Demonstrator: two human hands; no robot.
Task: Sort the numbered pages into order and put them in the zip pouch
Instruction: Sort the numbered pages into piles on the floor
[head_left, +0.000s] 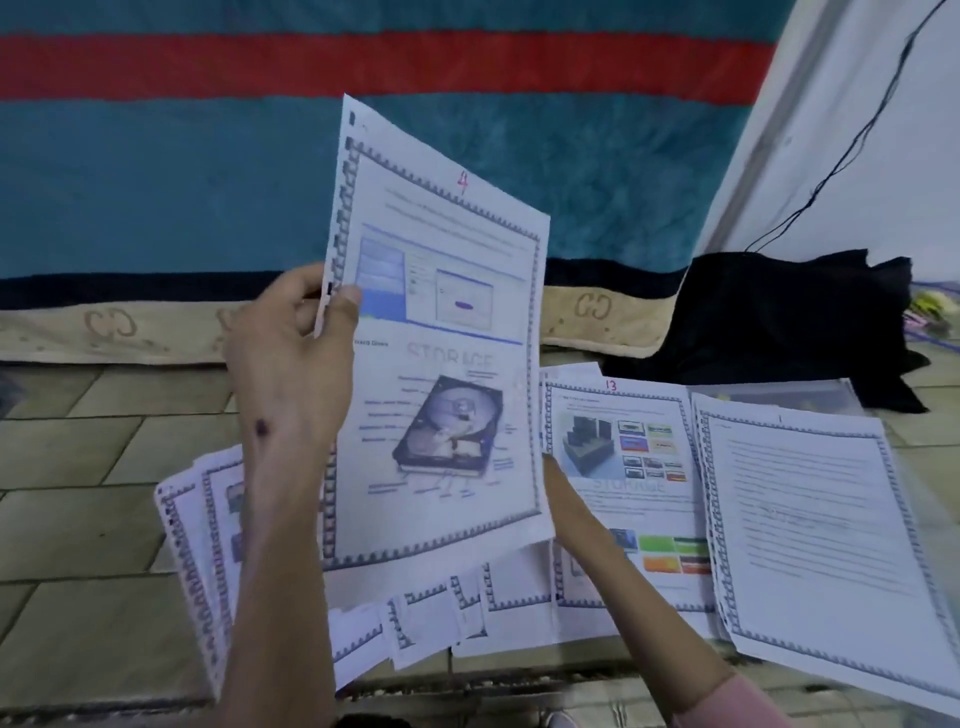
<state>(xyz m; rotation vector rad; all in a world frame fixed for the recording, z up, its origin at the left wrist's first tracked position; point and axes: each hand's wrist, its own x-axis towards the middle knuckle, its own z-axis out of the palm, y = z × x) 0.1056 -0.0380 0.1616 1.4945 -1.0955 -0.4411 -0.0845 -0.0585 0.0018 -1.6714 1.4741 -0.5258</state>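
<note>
My left hand (296, 358) pinches the left edge of a printed page marked with a red 4 (441, 332), held upright above the floor; it shows a hard-drive picture. My right hand (563, 499) reaches behind that page's right edge, and most of its fingers are hidden, so its grip is unclear. On the floor lie a page marked 13 (623, 467), a text page marked 1 (810, 530) on the right, and several fanned pages (208, 551) under the held sheet. A clear zip pouch (779, 395) lies partly under the pages at the back right.
The floor is tiled (78, 467). A blue and red blanket (208, 156) with a beige edge hangs behind. A black cloth (789, 322) lies at the right, with a thin black cable (852, 140) against a white wall.
</note>
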